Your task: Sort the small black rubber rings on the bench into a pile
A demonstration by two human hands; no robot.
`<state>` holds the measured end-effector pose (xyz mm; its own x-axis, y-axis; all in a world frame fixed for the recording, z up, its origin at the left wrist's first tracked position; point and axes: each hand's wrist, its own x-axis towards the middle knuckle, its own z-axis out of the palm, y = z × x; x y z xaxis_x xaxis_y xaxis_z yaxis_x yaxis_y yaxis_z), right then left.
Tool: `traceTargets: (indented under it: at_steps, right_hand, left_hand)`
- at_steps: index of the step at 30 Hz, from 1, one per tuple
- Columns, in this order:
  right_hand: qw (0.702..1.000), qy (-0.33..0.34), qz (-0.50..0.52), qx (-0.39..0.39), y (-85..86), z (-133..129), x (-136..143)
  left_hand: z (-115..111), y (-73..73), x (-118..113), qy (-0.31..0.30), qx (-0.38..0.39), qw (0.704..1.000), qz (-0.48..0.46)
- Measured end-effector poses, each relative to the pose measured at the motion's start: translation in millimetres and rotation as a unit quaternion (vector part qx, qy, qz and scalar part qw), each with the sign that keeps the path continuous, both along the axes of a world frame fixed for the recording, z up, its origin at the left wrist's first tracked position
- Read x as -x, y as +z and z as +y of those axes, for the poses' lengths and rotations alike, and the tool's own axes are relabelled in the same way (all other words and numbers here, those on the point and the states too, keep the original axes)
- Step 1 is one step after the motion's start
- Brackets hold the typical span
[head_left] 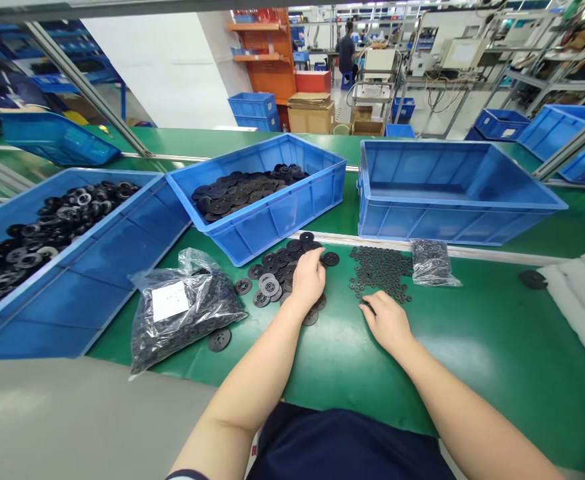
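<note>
My left hand [309, 279] is over a loose pile of black slotted discs [283, 267], its fingers curled in; whatever they grip is hidden. A few grey discs [269, 285] lie at the pile's left side. At the near edge of a spread of small black rings [379, 267], my right hand [388, 321] is closed, with a small dark piece [367, 305] showing between thumb and fingers. A clear bag of small black parts [431, 261] lies just beyond these rings. Left of the discs sits a larger clear bag of black parts [187, 313] with a white label.
Behind the discs, a blue bin [272, 213] holds more black discs. Another blue bin [452, 217] stands to its right, and a third [107, 267] with black rings at left. White foam sheets [582, 293] lie at right. A person handles a blue bin [57, 137] at far left.
</note>
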<state>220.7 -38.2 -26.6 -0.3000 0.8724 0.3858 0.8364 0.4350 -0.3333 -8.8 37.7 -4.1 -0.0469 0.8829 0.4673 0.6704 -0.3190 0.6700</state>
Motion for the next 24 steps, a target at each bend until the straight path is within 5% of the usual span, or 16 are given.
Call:
traceTargets:
  at_steps: [5,9,13,17,24]
  right_hand:
    - [1.0,0.002,0.003,0.005,2.1,1,1]
    - [0.999,0.001,0.048,0.006,1.8,1,0]
    - [0.992,0.019,0.126,-0.02,6.7,0,3]
    - [0.983,0.044,0.156,-0.08,18.4,-4,8]
    - [0.983,0.027,0.147,-0.11,25.8,-5,6]
  left_hand:
    - [15,-5.9,-12,-0.017,0.067,0.975,0.212]
    - [13,-10.9,-16,-0.003,0.06,0.975,0.215]
    - [-3,-5.7,-16,-0.037,0.006,0.994,0.105]
    - [-35,4.3,-35,-0.092,0.008,0.99,-0.107]
    - [-59,7.0,-65,-0.211,0.291,0.86,-0.363]
